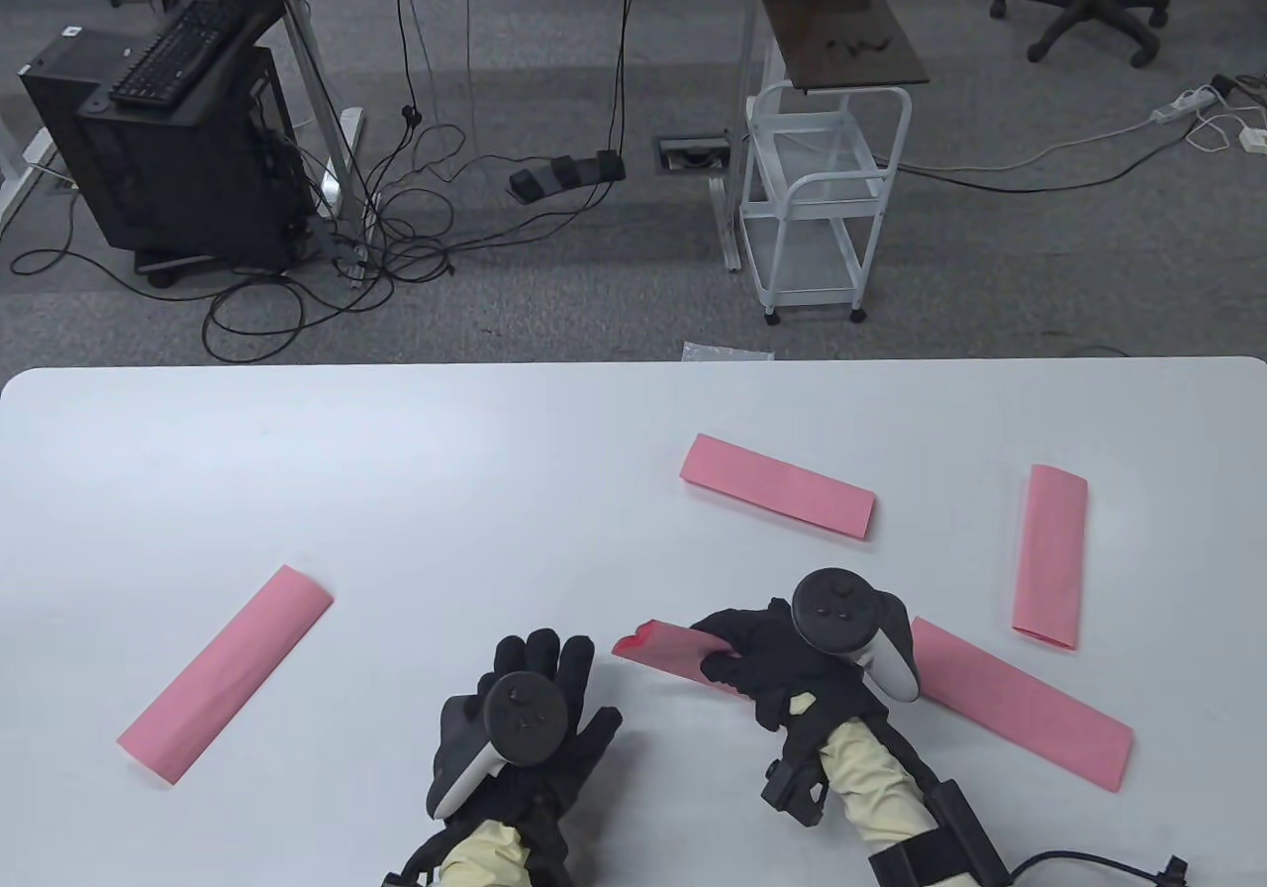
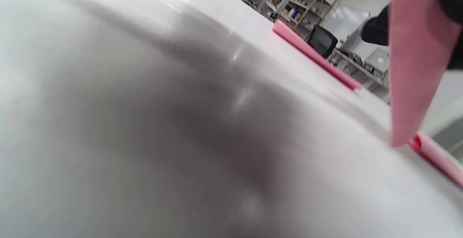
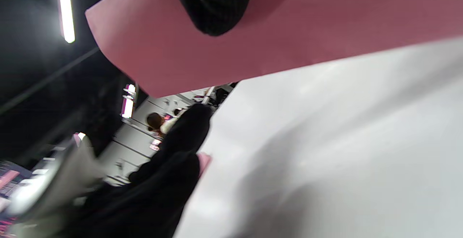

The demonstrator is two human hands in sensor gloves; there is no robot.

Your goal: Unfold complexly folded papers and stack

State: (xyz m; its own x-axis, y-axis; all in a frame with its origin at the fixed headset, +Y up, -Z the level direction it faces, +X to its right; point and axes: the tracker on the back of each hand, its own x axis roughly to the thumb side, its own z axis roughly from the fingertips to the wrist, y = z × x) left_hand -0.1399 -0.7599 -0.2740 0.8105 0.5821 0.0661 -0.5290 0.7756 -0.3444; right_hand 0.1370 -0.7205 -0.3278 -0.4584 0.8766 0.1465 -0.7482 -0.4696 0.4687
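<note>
White and smooth, our surface [image 1: 297, 451] carries five pink folded papers. One strip [image 1: 226, 674] lies at the left, one [image 1: 778, 486] at centre, one [image 1: 1051, 555] stands lengthwise at the right, and a long one [image 1: 1029, 704] lies near the front right. We hold the fifth paper [image 1: 665, 645] in our right hand [image 1: 782, 654], fingers clenched around it near its right end, so its free left end sticks out above the surface. Our left hand [image 1: 535, 719] rests flat and released on the surface, fingers spread, just left of that free end and not touching it.

We judge this paper light, thin and pliable: it will sag if held at one end only, and could tear if we tug across a crease. The tip gapes slightly, showing layers. We would pinch the outermost loose flap at that open tip with our left fingers while our right grip steadies the body, then peel along the fold, not against it. No unfolded stack shows yet.
</note>
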